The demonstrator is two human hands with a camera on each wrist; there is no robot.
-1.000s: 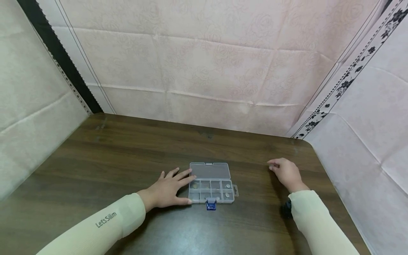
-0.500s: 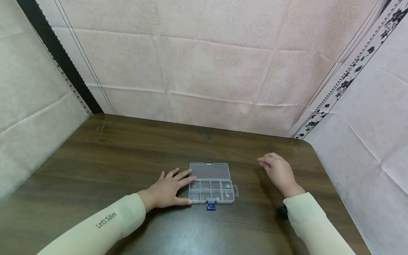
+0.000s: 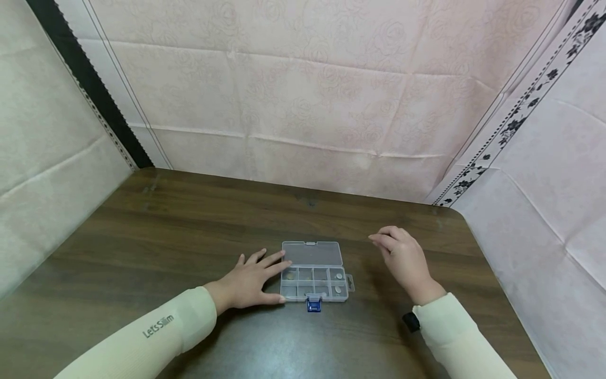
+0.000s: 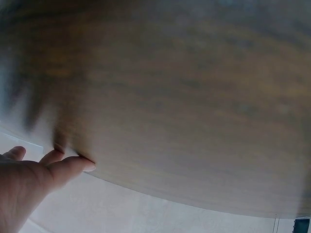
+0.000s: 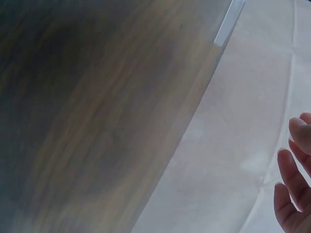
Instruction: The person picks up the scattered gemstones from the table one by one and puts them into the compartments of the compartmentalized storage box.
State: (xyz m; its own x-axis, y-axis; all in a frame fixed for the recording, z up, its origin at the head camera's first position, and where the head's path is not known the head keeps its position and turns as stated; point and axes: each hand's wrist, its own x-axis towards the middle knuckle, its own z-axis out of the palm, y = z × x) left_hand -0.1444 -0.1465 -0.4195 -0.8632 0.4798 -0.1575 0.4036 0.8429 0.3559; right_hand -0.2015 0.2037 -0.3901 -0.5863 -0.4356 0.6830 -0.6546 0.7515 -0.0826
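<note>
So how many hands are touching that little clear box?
1. The left hand lies flat on the table with fingertips against the box's left edge. The right hand hovers off to its right, apart from it.

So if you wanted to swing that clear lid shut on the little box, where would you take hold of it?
Probably at the lid's far edge, by the small tab in its middle, coming from the far side. It lies flat open behind the compartments, hinged along their rear, so that edge swings freest. The right hand hovers nearby; the left hand touches the box's left end.
</note>
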